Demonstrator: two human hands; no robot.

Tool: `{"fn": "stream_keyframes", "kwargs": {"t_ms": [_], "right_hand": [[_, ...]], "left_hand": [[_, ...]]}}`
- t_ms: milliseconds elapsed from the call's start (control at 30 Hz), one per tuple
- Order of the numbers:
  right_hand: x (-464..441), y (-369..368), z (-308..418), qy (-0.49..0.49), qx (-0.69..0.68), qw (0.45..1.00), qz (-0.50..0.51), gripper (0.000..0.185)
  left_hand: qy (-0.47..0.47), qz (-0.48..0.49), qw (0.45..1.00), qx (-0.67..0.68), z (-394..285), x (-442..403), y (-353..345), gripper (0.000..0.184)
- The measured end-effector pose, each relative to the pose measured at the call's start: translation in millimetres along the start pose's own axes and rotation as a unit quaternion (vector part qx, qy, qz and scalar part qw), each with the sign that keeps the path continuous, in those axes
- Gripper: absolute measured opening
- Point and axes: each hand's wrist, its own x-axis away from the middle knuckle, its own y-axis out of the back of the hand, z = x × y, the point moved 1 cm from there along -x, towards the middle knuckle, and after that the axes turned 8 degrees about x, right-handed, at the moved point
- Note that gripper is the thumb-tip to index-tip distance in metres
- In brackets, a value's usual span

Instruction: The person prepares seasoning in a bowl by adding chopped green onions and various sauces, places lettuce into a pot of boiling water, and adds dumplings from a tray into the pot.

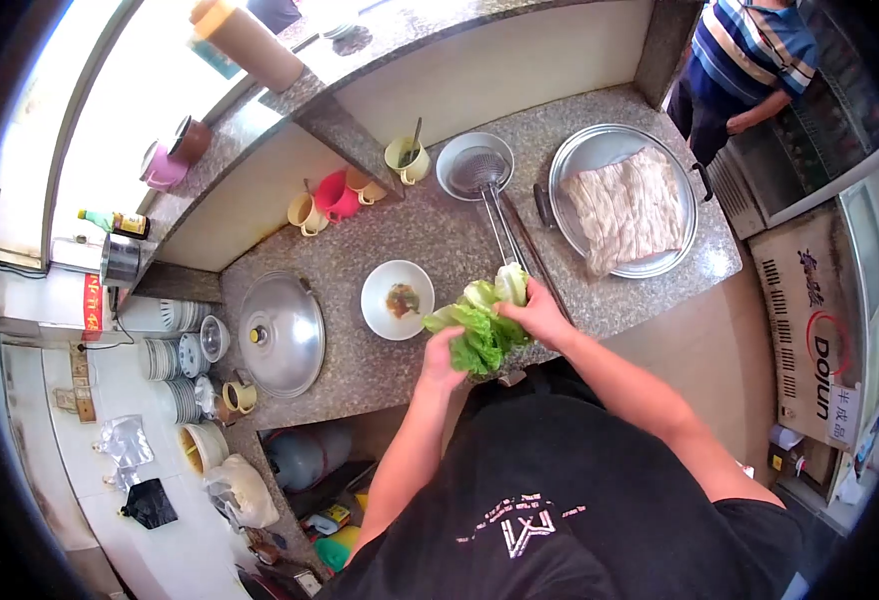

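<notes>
Green lettuce leaves (482, 335) are held between my two hands at the counter's front edge. My left hand (444, 358) is closed on the leafy end at the left. At the paler stem end, my right hand (540, 308) grips the leaves with its fingers wrapped round them. Just left of the lettuce stands a white bowl (380, 296) with some brownish sauce or seasoning at its bottom. Behind the lettuce, a strainer (478, 169) rests in a white bowl (503, 146), its handle pointing towards my right hand.
A metal tray (582, 160) of pale, folded strips (625, 212) lies on the right of the counter (360, 365). A domed lid (298, 335) sits at the left. Cups (307, 212) stand along the back. Another person (750, 60) stands at the upper right.
</notes>
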Motion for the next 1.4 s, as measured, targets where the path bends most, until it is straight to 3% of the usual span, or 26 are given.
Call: {"fn": "stream_keyframes", "kwargs": {"t_ms": [67,200,267,333,367,533,600,633,700,767,800,867,900,1067,1167,1200,1267,1333,1400], "right_hand": [[16,-17,13,0.074,0.135,0.985,-0.079,0.063],[12,-25,-17,0.085,0.166,0.981,-0.05,0.065],[12,-29,-22,0.075,0.157,0.982,-0.076,0.06],[17,-32,-26,0.015,0.007,0.993,-0.115,0.054],[18,-35,-29,0.02,-0.002,0.991,-0.129,0.057],[32,-69,-20,0.081,0.055,0.989,-0.113,0.076],[37,-81,1,0.068,0.012,0.991,-0.115,0.077],[34,-77,2,0.066,-0.032,0.989,-0.126,0.061],[37,-59,5,0.03,-0.065,0.989,-0.132,0.056],[41,-41,5,-0.038,-0.1,0.985,-0.138,0.043],[44,-33,4,-0.03,-0.106,0.983,-0.149,0.043],[51,-15,0,-0.015,-0.124,0.97,-0.209,0.041],[52,-3,-6,-0.009,-0.167,0.956,-0.239,0.036],[87,56,10,-0.047,-0.241,0.921,-0.303,0.028],[98,100,-13,-0.014,-0.194,0.914,-0.355,0.027],[105,115,-21,-0.01,-0.204,0.911,-0.358,0.027],[118,147,-29,-0.016,-0.184,0.896,-0.403,0.028],[133,177,-34,-0.011,-0.192,0.886,-0.422,0.029],[152,200,-35,-0.009,-0.189,0.868,-0.459,0.031]], "left_hand": [[0.012,0.008,1.0,-0.001,-2,-2,5,0.052],[-0.053,0.009,0.995,-0.086,-4,-4,3,0.056],[-0.078,0.013,0.99,-0.114,-11,-1,-7,0.06],[-0.131,-0.006,0.984,-0.122,-15,-2,-12,0.072],[-0.137,0.04,0.976,-0.162,-19,-7,-9,0.08],[-0.177,0.033,0.939,-0.294,-1,-30,-11,0.074],[-0.159,0.07,0.822,-0.543,7,-32,-23,0.07],[-0.221,0.098,0.835,-0.494,31,-60,5,0.072],[-0.206,0.145,0.842,-0.477,36,-53,-11,0.074],[-0.202,0.185,0.779,-0.565,26,-36,-43,0.087],[-0.198,0.197,0.773,-0.569,22,-39,-47,0.087],[-0.18,0.241,0.814,-0.498,20,-39,-58,0.09],[-0.113,0.186,0.876,-0.431,21,-35,-64,0.083],[-0.108,0.138,0.876,-0.45,34,-74,-95,0.063],[-0.108,0.147,0.81,-0.557,58,-112,-134,0.049],[-0.105,0.151,0.804,-0.566,68,-130,-151,0.049],[-0.112,0.206,0.73,-0.642,93,-170,-189,0.054],[-0.166,0.212,0.606,-0.749,120,-209,-242,0.059],[-0.293,0.252,0.49,-0.782,150,-258,-279,0.063]]}}
